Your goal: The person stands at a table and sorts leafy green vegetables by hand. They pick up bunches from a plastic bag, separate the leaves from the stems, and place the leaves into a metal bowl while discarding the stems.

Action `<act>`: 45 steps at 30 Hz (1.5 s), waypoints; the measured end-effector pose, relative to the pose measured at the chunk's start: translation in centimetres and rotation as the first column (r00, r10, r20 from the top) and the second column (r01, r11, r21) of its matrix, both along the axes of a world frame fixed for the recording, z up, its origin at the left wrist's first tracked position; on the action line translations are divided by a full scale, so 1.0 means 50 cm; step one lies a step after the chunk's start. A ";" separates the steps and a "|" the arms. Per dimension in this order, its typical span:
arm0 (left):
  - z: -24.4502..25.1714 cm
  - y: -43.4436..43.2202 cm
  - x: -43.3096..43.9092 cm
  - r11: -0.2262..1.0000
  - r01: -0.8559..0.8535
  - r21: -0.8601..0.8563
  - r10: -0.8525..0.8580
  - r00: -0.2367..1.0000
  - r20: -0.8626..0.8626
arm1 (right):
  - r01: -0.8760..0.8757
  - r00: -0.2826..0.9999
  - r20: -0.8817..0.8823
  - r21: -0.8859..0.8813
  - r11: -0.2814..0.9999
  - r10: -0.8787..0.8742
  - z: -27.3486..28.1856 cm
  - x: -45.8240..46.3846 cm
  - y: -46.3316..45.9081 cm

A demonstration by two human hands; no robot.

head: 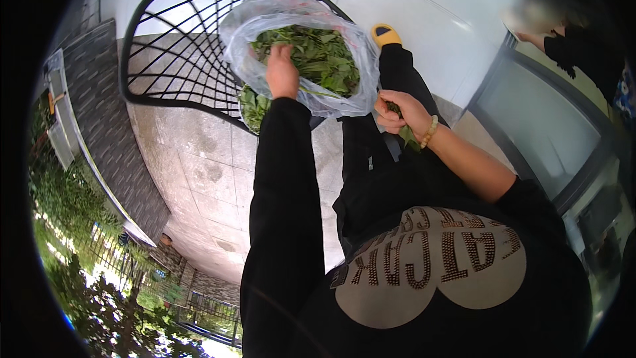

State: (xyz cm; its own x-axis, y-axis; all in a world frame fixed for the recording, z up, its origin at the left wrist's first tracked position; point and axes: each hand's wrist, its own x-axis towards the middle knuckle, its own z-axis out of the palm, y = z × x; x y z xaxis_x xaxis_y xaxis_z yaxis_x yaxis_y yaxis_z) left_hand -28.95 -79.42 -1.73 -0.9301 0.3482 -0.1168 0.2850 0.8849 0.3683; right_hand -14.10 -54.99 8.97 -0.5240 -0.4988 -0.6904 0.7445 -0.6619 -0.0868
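Observation:
My left hand (283, 73) reaches over the near left rim of a clear plastic bag (248, 62), its fingers touching the leafy green stems (330, 62) inside. Whether it grips any of them is hard to tell. To the right, just outside the bag, my right hand (405, 110) is closed on a small bunch of green leaves (408, 136), with some leaves hanging below the palm. The bag stands open on a black lattice-backed chair (184, 54). More loose greens (254, 109) show beneath the bag's left side, partly covered by my left sleeve.
My leg in black trousers ends in a yellow shoe (386, 36) beside the bag. At right, a person (571, 44) is near a glass-paned door or window frame (541, 119). A dark tiled low wall (112, 124) runs along the left, with trees beyond.

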 end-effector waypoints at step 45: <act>-0.126 0.099 -0.135 0.636 0.615 -0.466 -0.670 0.739 0.062 | 0.120 0.982 0.158 -0.077 0.990 -0.107 -0.058 0.004 0.078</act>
State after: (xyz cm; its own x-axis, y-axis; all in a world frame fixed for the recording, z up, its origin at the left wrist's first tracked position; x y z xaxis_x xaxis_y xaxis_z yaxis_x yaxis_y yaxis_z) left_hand -35.68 -74.48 -8.04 -0.5053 0.8002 -0.3230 0.8559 0.5124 -0.0698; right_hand -13.92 -51.07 6.08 -0.4718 -0.5034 -0.7239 0.6642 -0.7429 0.0836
